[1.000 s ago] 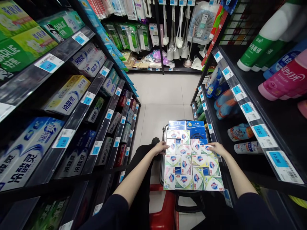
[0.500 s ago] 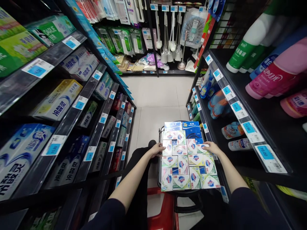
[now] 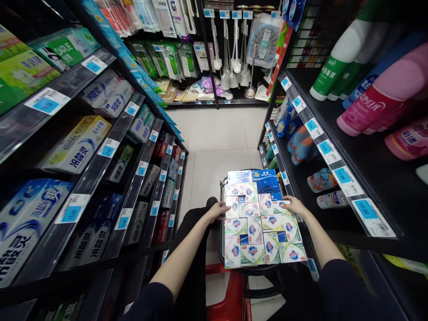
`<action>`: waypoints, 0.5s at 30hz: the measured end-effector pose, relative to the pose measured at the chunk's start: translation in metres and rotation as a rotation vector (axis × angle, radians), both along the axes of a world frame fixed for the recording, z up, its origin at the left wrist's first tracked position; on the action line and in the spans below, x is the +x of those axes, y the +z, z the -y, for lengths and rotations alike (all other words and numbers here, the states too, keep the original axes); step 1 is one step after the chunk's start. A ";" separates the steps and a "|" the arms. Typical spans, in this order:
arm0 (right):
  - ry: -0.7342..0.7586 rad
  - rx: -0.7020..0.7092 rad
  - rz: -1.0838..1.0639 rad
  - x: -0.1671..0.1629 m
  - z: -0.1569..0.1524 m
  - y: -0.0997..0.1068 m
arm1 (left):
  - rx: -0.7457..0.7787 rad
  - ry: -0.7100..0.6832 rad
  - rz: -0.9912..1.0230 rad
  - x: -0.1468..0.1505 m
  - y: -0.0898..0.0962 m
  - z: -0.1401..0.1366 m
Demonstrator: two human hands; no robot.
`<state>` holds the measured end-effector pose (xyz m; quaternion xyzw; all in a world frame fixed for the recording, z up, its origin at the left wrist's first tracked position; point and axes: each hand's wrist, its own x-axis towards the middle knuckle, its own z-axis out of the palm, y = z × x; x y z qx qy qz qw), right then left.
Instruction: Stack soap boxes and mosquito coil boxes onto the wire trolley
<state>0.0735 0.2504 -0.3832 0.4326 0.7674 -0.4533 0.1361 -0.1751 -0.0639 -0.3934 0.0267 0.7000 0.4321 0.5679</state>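
Observation:
Soap boxes [image 3: 252, 252], white with green and pink, lie side by side in a block on top of blue mosquito coil boxes [image 3: 265, 180]. The stack rests on a dark frame or stool [image 3: 222, 243] in front of me. My left hand [image 3: 217, 212] grips the left edge of the block, its fingertips curled against a soap box [image 3: 233, 208]. At the right edge, my right hand [image 3: 294, 205] has its thumb and fingers pressed on another soap box [image 3: 277, 206]. The undersides of the boxes and some fingers are hidden.
Toothpaste shelves [image 3: 75, 211] rise on the left, and shelves of bottles [image 3: 364, 107] on the right. A red plastic stool [image 3: 230, 294] stands below the stack. Toilet brushes [image 3: 236, 62] hang at the far end above the tiled floor [image 3: 214, 129].
The view has shifted slightly, so the shelves sit a little differently in the picture. Both hands keep the same hold at the sides of the soap boxes, which look unmoved.

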 end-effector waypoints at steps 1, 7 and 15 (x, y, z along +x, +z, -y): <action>-0.009 0.001 -0.004 0.001 0.001 0.000 | -0.003 -0.003 0.003 0.001 0.000 0.001; -0.072 0.066 0.000 0.000 -0.003 0.006 | -0.106 0.058 -0.108 -0.001 0.003 -0.004; -0.012 0.702 -0.375 0.025 0.076 0.111 | -0.145 -0.216 -0.695 -0.008 0.058 0.037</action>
